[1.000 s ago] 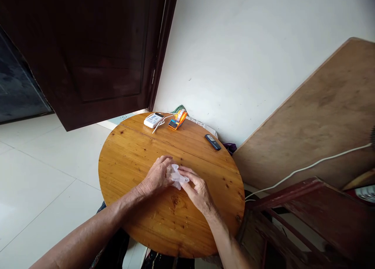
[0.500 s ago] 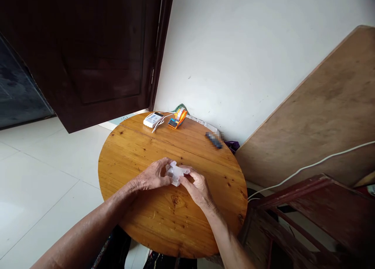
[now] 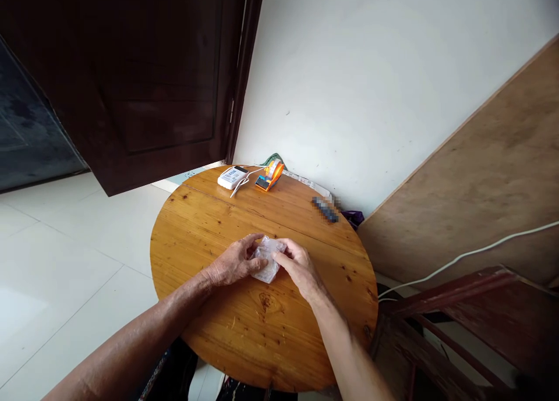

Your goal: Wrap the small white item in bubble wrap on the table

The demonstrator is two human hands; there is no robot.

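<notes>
Over the middle of the wooden table [image 3: 196, 220], a clear plastic wrapper [image 3: 267, 274] is held. Its left side is pinched by the left hand [image 3: 234, 263], its right side by the right hand [image 3: 302, 268]

Soft light, glare on floor [image 3: 65, 267], shadowed door [image 3: 152, 81]

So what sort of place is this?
Probably a room in a home: there's a round wooden table, a dark panelled door and a pale tiled floor.
</notes>
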